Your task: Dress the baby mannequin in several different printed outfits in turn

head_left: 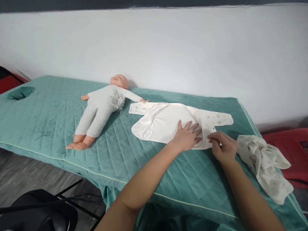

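A white baby shirt (166, 120) lies spread on the green quilted cover, its patterned sleeves stretched out to both sides and its front laid open. My left hand (186, 136) rests flat on the shirt's middle, fingers spread. At the shirt's right edge, my right hand (223, 146) pinches the edge of the cloth between thumb and fingers. To the left a baby doll (103, 102) with a white cloth body lies on its back, one hand close to the shirt's left sleeve. Its cloth side looks torn and frayed.
The green quilted cover (48, 118) drapes a long bed against a white wall (168, 48). Crumpled patterned baby clothing (264, 163) lies near the right edge. A red chair (293, 150) stands beyond that end, and a black chair (40, 208) is at the lower left.
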